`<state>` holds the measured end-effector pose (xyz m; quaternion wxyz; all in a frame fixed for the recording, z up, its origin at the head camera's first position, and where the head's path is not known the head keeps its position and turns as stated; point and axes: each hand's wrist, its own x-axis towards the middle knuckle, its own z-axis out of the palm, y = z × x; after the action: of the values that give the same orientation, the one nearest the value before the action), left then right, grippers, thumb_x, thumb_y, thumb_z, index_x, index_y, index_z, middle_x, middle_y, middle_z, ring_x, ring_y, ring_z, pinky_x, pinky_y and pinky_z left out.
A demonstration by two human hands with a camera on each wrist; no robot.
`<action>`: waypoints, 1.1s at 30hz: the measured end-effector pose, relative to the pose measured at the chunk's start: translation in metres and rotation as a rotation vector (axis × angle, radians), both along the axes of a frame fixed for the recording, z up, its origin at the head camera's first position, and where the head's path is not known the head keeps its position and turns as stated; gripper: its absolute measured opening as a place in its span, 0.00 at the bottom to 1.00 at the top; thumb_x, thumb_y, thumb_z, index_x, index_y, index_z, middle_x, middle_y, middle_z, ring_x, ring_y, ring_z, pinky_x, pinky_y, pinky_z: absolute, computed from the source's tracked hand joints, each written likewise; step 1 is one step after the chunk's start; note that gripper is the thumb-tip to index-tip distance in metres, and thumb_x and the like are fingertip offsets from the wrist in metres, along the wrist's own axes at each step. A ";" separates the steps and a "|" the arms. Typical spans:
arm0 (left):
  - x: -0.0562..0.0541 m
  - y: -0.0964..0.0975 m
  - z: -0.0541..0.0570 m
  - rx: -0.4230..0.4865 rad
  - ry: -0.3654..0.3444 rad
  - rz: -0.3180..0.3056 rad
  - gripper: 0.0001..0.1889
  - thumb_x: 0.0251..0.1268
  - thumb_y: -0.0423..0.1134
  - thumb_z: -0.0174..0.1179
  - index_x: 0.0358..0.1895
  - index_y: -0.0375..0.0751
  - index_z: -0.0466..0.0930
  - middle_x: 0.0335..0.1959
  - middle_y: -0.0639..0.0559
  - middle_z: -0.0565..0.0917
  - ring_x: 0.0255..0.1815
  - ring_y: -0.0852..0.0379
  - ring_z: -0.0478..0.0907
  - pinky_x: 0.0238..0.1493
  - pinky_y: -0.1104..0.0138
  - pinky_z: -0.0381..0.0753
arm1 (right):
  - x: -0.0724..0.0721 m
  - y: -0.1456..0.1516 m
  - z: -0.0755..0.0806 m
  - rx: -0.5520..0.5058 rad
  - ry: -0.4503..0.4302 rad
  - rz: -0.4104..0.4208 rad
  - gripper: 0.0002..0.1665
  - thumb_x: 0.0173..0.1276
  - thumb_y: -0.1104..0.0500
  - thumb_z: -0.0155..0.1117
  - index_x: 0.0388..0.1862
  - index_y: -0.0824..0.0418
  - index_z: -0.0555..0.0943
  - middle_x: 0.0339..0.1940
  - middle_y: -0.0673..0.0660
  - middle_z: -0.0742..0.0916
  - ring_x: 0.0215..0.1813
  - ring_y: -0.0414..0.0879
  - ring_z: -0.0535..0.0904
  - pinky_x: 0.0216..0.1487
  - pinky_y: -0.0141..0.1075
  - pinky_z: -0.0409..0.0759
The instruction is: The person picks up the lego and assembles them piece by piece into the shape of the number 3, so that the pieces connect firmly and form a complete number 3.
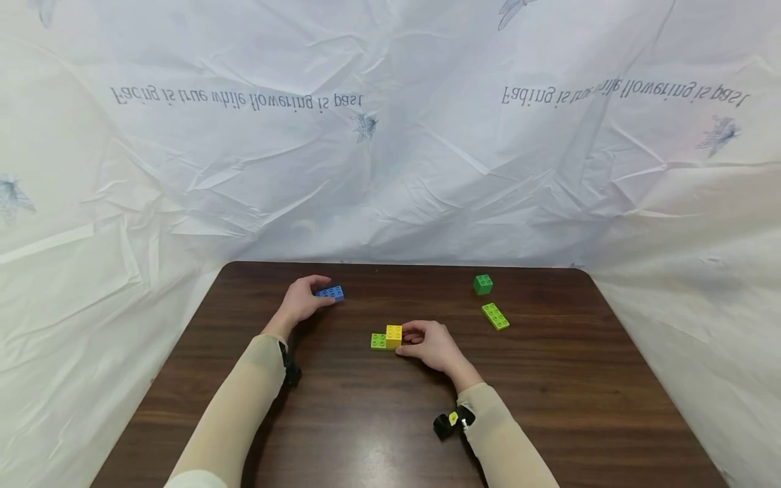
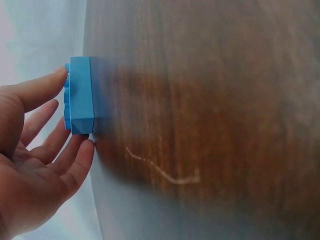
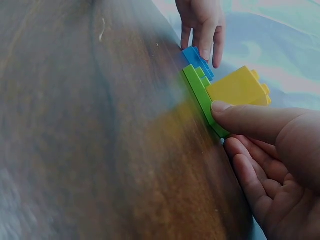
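Observation:
My left hand (image 1: 303, 298) is at a flat blue building brick (image 1: 331, 293) near the table's back edge. In the left wrist view, the thumb touches the studded top of the blue brick (image 2: 81, 95), and loosely spread fingers sit beyond it. My right hand (image 1: 432, 344) grips a stack at the table's middle: a tall yellow brick (image 1: 394, 335) on one end of a flat light green brick (image 1: 378, 341). The right wrist view shows the thumb across the seam between the yellow brick (image 3: 237, 87) and green brick (image 3: 202, 95), with curled fingers at the end.
Back right on the dark wooden table (image 1: 549, 379) stands a dark green brick (image 1: 483, 285). A flat light green brick (image 1: 495, 316) lies just in front of it. White printed sheeting (image 1: 390, 169) hangs behind the table and along both sides.

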<state>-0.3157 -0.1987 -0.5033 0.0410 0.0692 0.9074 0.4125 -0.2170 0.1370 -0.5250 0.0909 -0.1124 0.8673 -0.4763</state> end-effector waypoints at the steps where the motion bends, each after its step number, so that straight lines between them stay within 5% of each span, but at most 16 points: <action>1: 0.000 0.000 0.000 0.003 -0.002 -0.001 0.28 0.72 0.38 0.73 0.72 0.37 0.79 0.69 0.34 0.79 0.68 0.36 0.76 0.71 0.42 0.72 | 0.000 0.000 0.000 -0.002 0.004 0.000 0.27 0.65 0.58 0.84 0.61 0.62 0.87 0.52 0.54 0.90 0.52 0.49 0.88 0.55 0.45 0.86; 33: -0.012 0.010 -0.005 -0.098 -0.033 -0.024 0.25 0.71 0.33 0.72 0.69 0.35 0.81 0.67 0.33 0.80 0.62 0.38 0.78 0.66 0.44 0.76 | -0.004 0.000 0.002 0.009 -0.020 -0.020 0.27 0.65 0.58 0.84 0.62 0.60 0.87 0.53 0.54 0.90 0.54 0.48 0.87 0.57 0.47 0.85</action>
<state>-0.3281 -0.1887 -0.5085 0.0644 0.0711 0.9249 0.3679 -0.2212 0.1371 -0.5232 0.0952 -0.0988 0.8696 -0.4742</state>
